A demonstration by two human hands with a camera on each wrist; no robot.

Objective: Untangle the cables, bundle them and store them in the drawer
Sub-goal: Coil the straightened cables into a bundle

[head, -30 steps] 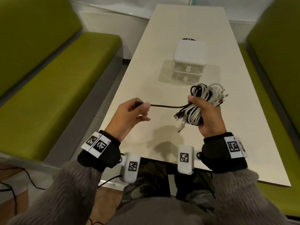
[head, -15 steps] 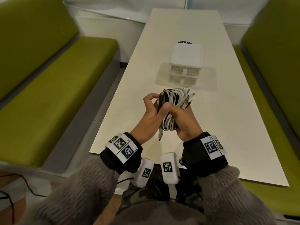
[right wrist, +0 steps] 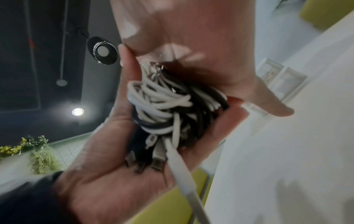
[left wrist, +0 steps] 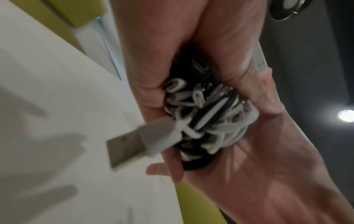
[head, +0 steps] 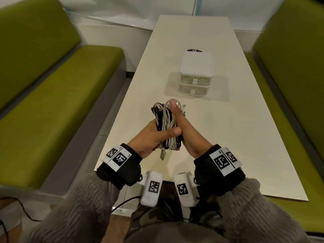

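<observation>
A coiled bundle of black and white cables (head: 166,123) (left wrist: 210,121) (right wrist: 168,106) is held above the near end of the table, between both hands. My left hand (head: 150,137) grips it from the left, with the thumb laid across the coils. My right hand (head: 189,135) holds it from the right; its thumb points straight up along the bundle and a fingertip curls under it in the left wrist view. A white USB plug (head: 162,156) (left wrist: 134,145) (right wrist: 184,171) hangs loose below the bundle. The small white two-drawer unit (head: 196,67) (right wrist: 281,84) stands farther along the table, both drawers closed.
The long pale table (head: 228,137) runs away from me, with the drawer unit near its middle. Green benches flank it on the left (head: 52,102) and on the right (head: 289,85). A dark disc (head: 193,50) lies just behind the drawer unit.
A second ago my left hand held a black cable end stretched out to the left. It has come in to the bundle, and both hands now grip the coils together nearer my middle.
</observation>
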